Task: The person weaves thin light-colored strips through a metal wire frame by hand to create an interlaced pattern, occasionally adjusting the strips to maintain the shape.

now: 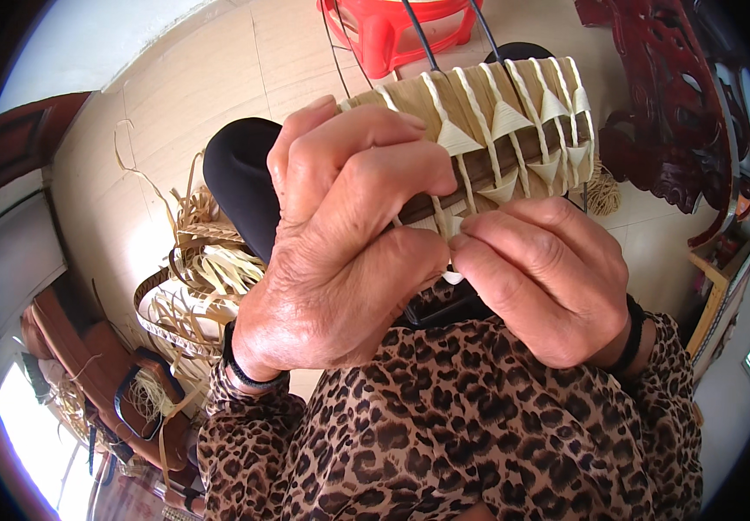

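In front of me is a rounded piece of weaving (507, 120), tan and brown, crossed by pale twisted cords with small triangular wraps. My left hand (340, 239) is closed around its left end, fingers curled over the top and thumb along the near side. Thumb and fingertips of my right hand (549, 273) pinch together at the piece's near edge, close to my left thumb. A bit of pale strand (453, 277) shows under those fingertips; what exactly they hold is mostly hidden. Thin dark rods (420, 33) stand out behind the weaving.
A red plastic stool (377, 42) stands beyond the work. Loose pale and brown strips (206, 269) lie heaped on the left of the tiled floor. Carved dark-red wooden furniture (657, 95) is at the far right. A wooden bench (88, 365) with more fibres sits lower left.
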{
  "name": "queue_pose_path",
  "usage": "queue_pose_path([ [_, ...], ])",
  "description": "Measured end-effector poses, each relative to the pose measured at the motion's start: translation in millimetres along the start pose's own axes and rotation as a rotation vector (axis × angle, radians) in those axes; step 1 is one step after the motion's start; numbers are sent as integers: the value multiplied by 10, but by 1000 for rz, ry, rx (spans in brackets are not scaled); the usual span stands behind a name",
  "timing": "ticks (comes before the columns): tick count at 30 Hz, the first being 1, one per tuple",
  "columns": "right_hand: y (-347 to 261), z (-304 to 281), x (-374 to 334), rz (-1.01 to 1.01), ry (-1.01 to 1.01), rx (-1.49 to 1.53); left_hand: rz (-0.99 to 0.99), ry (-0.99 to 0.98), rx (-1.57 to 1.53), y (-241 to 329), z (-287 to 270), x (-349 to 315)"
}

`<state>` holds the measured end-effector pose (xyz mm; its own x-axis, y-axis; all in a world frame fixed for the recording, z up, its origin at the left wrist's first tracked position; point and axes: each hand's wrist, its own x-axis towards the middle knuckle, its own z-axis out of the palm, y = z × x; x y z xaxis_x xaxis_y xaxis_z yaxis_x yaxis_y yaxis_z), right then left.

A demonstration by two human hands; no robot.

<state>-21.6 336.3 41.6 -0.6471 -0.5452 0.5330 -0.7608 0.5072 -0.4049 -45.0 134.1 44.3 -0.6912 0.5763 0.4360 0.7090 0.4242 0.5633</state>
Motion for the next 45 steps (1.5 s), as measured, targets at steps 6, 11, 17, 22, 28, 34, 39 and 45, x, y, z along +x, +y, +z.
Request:
queue_pose_path([
  [6,26,-22,23,-37,-9,-8,-40,-6,-35,18,-19,-6],
  [11,61,-16,53,-57,-6,-31,-21,49,-25,-9,20,-55],
  [17,103,17,63,-22,-9,54,-47,82,-35,28,37,-72],
  [22,120,-3,118,-14,-14,61,-37,96,-38,29,40,-69],
  [28,170,20,210,-16,-18,77,-89,103,0,56,51,-67],
  [34,169,101,180,-25,60,46,-116,181,15,76,147,-89],
  [39,151,77,113,56,55,91,-132,199,22,90,167,-89],
  [45,130,9,123,63,9,35,-138,249,51,101,215,-66],
])
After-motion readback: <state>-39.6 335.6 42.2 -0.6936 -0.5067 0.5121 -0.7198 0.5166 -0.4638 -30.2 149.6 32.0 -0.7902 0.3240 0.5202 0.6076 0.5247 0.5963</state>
